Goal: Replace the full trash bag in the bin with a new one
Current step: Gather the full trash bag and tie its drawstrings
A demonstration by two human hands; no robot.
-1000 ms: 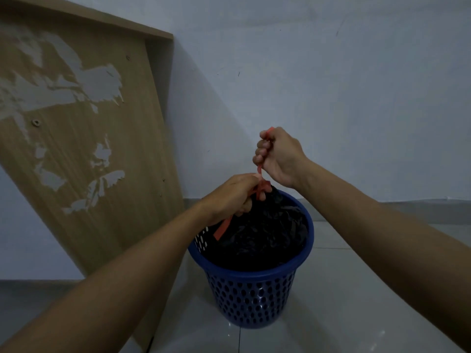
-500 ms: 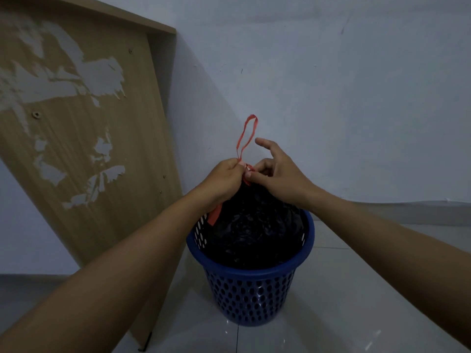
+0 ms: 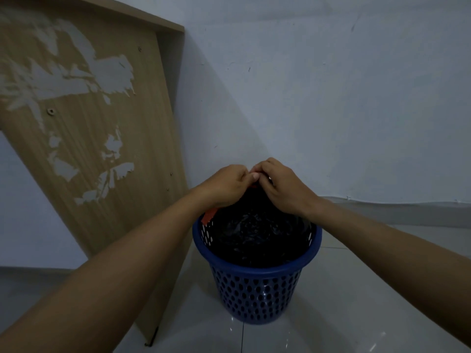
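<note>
Black trash bag (image 3: 254, 233) sits in the blue bin (image 3: 257, 289), its neck pinched by curled fingers of left hand (image 3: 226, 187) and right hand (image 3: 286, 191), apparently knotting the orange drawstring (image 3: 209, 215); next, a straight lift out.

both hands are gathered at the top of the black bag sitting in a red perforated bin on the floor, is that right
Not quite: the bin is blue, not red, as the head view shows. The rest holds: the left hand and the right hand pinch the top of the black bag, which sits in the perforated bin on the floor.
</note>
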